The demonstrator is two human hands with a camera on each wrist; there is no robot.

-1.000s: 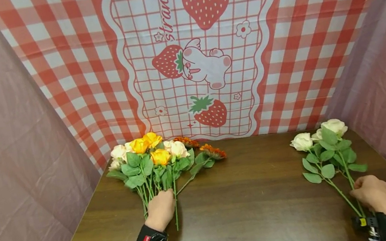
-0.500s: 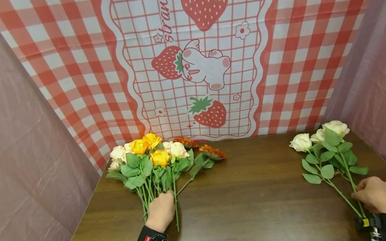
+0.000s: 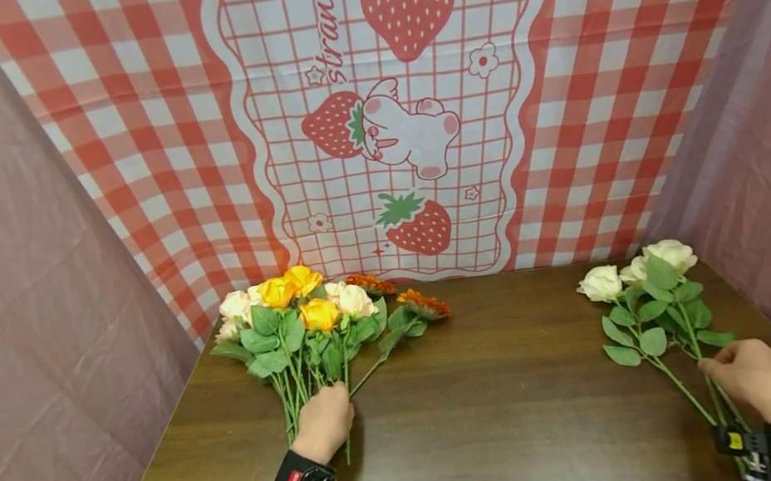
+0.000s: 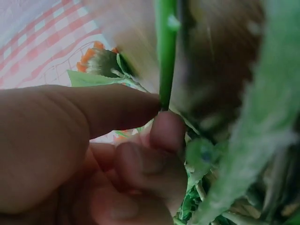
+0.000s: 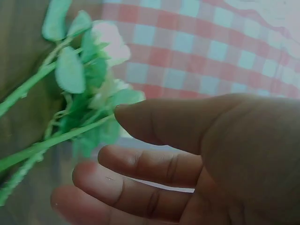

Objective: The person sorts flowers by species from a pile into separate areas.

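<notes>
My left hand (image 3: pixel 325 423) is over the stems of a bunch of yellow roses (image 3: pixel 320 315) and pale peach roses (image 3: pixel 353 299) at the table's left. In the left wrist view, its thumb and forefinger pinch one green stem (image 4: pixel 166 56); which bloom it carries cannot be seen. At the right lie several white roses (image 3: pixel 600 285), their stems pointing toward me. My right hand (image 3: pixel 768 386) is beside these stems. The right wrist view shows its thumb apart from the spread fingers (image 5: pixel 145 161), nothing gripped between them, the thumb tip close to a rose stem (image 5: pixel 56 139).
Orange daisy-like flowers (image 3: pixel 424 304) lie at the right of the left bunch. A brown wooden table (image 3: pixel 520 421) carries both groups. Behind it hangs a red-checked strawberry cloth (image 3: pixel 413 127), with pinkish curtains (image 3: pixel 22 289) at both sides.
My right hand has shifted a little to the right, uncovering more stem ends. My left hand has edged slightly right, and the loose stem's lower end beside it has swung slightly left.
</notes>
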